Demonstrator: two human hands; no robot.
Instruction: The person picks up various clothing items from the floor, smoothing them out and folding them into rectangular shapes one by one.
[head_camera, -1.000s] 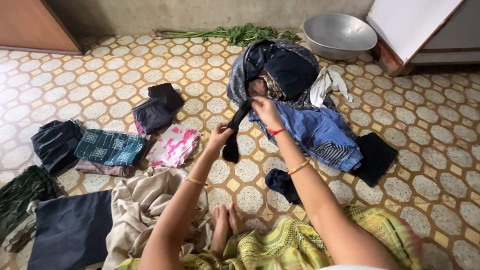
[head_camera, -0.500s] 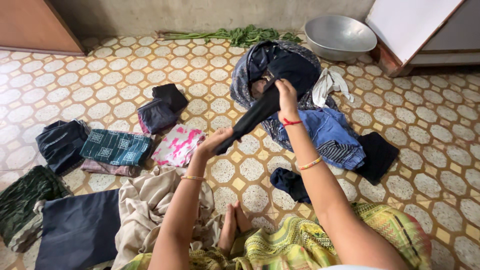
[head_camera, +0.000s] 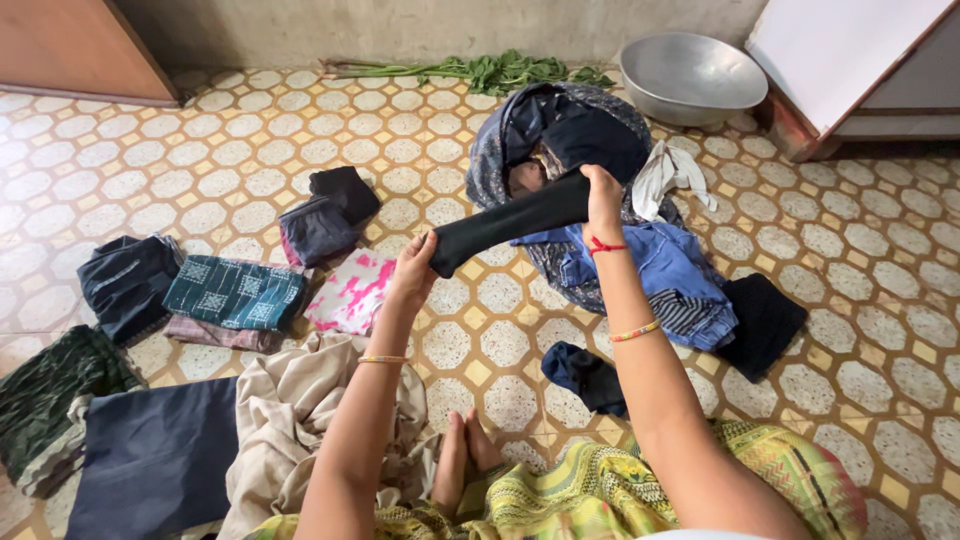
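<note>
Now pulled taut: black sock (head_camera: 510, 222) clamped between left hand (head_camera: 413, 270) and right hand (head_camera: 603, 196); folded stacks (head_camera: 235, 293) done, unsorted heap (head_camera: 600, 200) left

Home: tiled floor (head_camera: 240, 150) w/ laundry pile (head_camera: 590, 200), folded clothes (head_camera: 235, 293), metal basin (head_camera: 693, 78), greens (head_camera: 480, 72).

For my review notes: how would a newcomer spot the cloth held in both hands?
Start at the big heap of blue and dark clothes below the metal bowl. In front of it, the left hand and right hand stretch a black cloth taut between them. Unlike everything else, it is off the floor and plain black.
</note>
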